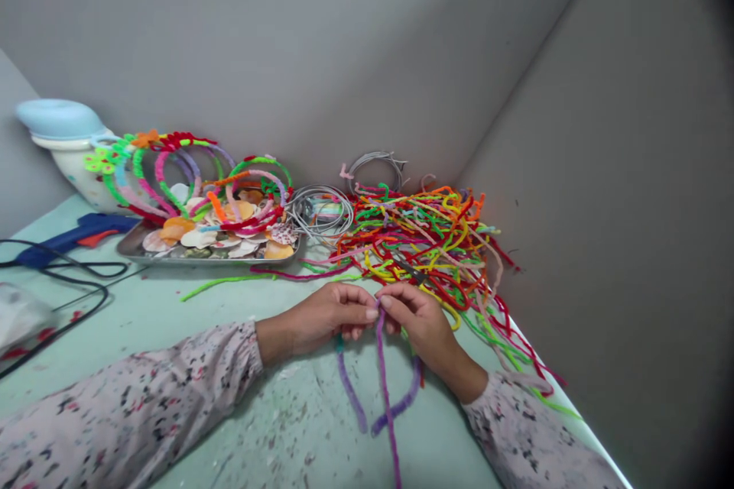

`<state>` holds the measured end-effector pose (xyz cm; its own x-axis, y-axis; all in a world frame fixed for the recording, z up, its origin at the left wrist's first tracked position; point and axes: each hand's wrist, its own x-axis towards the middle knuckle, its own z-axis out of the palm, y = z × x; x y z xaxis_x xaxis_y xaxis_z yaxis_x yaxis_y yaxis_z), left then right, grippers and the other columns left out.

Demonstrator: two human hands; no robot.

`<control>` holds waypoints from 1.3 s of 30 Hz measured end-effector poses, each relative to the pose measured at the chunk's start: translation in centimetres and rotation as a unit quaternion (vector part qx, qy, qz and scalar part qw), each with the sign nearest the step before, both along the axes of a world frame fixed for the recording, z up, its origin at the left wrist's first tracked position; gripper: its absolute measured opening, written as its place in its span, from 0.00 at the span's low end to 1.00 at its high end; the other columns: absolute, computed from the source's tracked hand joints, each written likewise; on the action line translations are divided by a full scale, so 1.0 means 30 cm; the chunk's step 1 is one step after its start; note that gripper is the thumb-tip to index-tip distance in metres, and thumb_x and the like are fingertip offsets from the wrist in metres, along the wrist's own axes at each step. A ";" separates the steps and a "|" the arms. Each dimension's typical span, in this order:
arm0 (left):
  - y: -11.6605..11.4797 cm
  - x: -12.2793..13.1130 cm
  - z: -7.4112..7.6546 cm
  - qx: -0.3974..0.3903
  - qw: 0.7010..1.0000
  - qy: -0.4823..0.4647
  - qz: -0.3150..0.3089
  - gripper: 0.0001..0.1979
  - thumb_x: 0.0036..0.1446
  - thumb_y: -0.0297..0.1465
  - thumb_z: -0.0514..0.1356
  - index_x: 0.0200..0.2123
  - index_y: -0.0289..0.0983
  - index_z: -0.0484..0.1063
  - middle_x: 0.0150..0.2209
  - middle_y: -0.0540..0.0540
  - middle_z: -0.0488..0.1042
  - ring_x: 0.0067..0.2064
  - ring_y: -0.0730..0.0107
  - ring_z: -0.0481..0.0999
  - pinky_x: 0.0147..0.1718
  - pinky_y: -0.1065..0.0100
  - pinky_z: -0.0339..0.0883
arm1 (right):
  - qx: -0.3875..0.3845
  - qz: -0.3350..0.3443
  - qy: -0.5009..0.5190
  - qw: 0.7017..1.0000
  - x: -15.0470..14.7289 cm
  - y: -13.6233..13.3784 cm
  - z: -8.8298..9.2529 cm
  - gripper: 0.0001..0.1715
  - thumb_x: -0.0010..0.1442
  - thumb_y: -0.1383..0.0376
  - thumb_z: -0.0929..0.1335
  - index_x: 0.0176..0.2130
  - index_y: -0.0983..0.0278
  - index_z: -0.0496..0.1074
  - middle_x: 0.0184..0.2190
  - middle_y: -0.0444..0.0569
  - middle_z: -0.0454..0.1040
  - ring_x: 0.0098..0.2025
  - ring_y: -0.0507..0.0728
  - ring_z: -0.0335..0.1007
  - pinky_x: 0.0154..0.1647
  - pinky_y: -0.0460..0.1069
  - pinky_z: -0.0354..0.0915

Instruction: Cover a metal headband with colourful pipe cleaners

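Plain grey back wall point(298, 38) spans 9 to 1 o'clock, meeting a second grey wall point(631, 214) at 3 o'clock along a slanting corner seam; pale green, paint-flecked tabletop point(172, 317) at 6 to 8 o'clock; soft, even light.

A pipe-cleaner pile point(436, 244) crowds the tabletop point(241, 304) just beyond the right hand point(424, 325), against the wall point(602, 206). Beyond the left hand point(329, 317) lies a bare strip, crossed by a green strand point(215, 284), up to the tray point(131, 249); cables point(74, 286) lie far left.
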<state>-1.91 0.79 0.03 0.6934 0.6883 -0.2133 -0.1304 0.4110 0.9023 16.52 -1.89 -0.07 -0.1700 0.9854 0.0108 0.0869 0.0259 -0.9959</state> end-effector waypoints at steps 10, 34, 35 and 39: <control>-0.003 0.005 0.008 -0.010 0.999 -0.038 0.026 0.13 0.47 0.35 0.68 0.30 0.32 0.73 0.24 0.52 0.66 0.22 0.82 0.61 0.21 0.76 0.51 | -0.030 -0.008 -0.001 1.000 0.000 0.003 0.008 0.16 0.55 0.54 0.69 0.38 0.63 0.72 0.18 0.40 0.68 0.20 0.49 0.62 0.22 0.45 0.58; -0.012 0.009 0.019 -0.033 0.997 -0.061 0.026 0.09 0.52 0.32 0.64 0.30 0.31 0.72 0.28 0.49 0.69 0.23 0.82 0.64 0.23 0.76 0.57 | -0.064 0.061 0.053 0.995 -0.004 -0.006 0.039 0.18 0.60 0.52 0.64 0.31 0.65 0.68 0.21 0.42 0.70 0.20 0.48 0.63 0.21 0.43 0.57; -0.011 0.008 0.019 -0.040 0.997 -0.067 0.026 0.08 0.53 0.31 0.64 0.31 0.31 0.72 0.28 0.48 0.69 0.23 0.82 0.65 0.24 0.76 0.57 | -0.077 0.070 0.067 0.992 -0.004 -0.008 0.043 0.19 0.60 0.52 0.64 0.31 0.65 0.68 0.21 0.42 0.70 0.19 0.47 0.62 0.20 0.43 0.55; -0.006 0.002 0.012 -0.071 0.994 -0.083 0.030 0.06 0.52 0.29 0.63 0.32 0.31 0.71 0.26 0.48 0.69 0.23 0.81 0.65 0.23 0.77 0.57 | -0.123 0.076 0.098 0.985 -0.001 -0.011 0.056 0.18 0.58 0.52 0.66 0.30 0.64 0.64 0.20 0.38 0.67 0.15 0.44 0.56 0.15 0.41 0.49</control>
<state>-1.85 0.60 0.39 0.6853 0.7011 -0.1969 -0.3012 0.5190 0.7999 16.49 -2.23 1.61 -0.3350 0.9251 -0.1785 -0.0941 -0.2213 -0.9706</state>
